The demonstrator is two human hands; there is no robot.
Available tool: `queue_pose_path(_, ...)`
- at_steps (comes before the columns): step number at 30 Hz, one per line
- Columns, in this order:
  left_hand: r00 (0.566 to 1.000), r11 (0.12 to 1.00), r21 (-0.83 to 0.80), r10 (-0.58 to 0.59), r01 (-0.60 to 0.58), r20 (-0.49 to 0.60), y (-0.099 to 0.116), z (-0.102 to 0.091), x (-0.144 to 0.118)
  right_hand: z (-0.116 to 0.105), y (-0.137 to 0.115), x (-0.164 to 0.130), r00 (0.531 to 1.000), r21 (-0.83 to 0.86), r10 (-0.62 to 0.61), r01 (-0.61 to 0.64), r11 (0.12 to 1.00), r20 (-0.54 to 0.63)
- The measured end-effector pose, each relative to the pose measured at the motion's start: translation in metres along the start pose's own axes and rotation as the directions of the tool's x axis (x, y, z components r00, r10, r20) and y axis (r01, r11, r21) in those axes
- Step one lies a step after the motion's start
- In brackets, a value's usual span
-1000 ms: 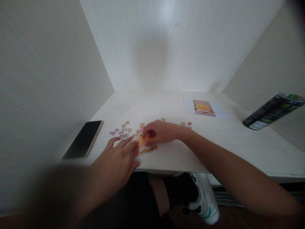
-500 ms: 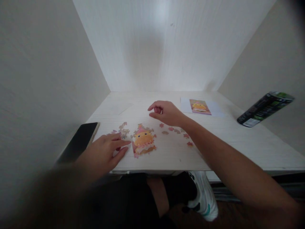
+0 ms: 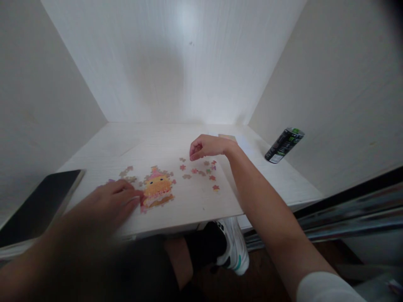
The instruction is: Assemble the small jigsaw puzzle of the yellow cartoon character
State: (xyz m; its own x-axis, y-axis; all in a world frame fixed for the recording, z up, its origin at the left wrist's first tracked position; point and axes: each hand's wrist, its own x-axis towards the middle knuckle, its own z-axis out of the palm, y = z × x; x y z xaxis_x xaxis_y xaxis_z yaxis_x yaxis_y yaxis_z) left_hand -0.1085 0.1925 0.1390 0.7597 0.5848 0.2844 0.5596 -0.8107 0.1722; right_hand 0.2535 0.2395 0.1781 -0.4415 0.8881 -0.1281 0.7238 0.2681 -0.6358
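Observation:
A partly assembled jigsaw puzzle point(image 3: 158, 187) of a yellow-orange character with a pink hat lies on the white table, its outline still irregular. My left hand point(image 3: 115, 199) rests at its left edge, fingers stretched out and fingertips touching the border. Right of the puzzle, loose puzzle pieces point(image 3: 187, 176) are scattered in pink and brownish tones. Above them hovers my right hand point(image 3: 206, 145), thumb and fingers pinched together; whatever is between the fingertips, if anything, is hidden. More loose pieces point(image 3: 126, 170) lie by the puzzle's upper left, partly behind my left hand.
A dark phone point(image 3: 40, 203) lies at the table's left. Behind my right wrist, a reference picture point(image 3: 227, 137) is mostly covered. A black-and-green can point(image 3: 284, 145) stands on the right. White panels enclose the table point(image 3: 189, 209) at back and sides.
The view has turned to the right, so everything sits further left. My right hand has closed its fingers and come over the loose pieces. My left hand stays at the puzzle's edge.

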Motion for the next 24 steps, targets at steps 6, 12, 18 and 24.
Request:
queue_pose_path(6, 0.998, 0.998, -0.006, 0.055, -0.055, 0.002, 0.011, 0.009, 0.011, -0.005, -0.023, -0.021, 0.988, -0.139, 0.129, -0.117, 0.983, 0.080)
queue_pose_path(12, 0.997, 0.999, -0.048, 0.002, 0.001, 0.078, 0.016, 0.020, 0.005, 0.039, -0.041, -0.084, 0.977, -0.330, 0.208, -0.210, 0.920, -0.042)
queue_pose_path(18, 0.992, 0.996, -0.090, 0.000, 0.012, 0.128, 0.018, 0.018, 0.007, 0.075, -0.037, -0.117, 0.944, -0.199, 0.167, -0.229, 0.953, -0.285)
queue_pose_path(24, 0.999, 0.989, -0.146, 0.023, -0.016, 0.046, 0.016, 0.022, 0.002, 0.082, -0.035, -0.113, 0.951, -0.171, 0.114, -0.168, 0.971, -0.289)
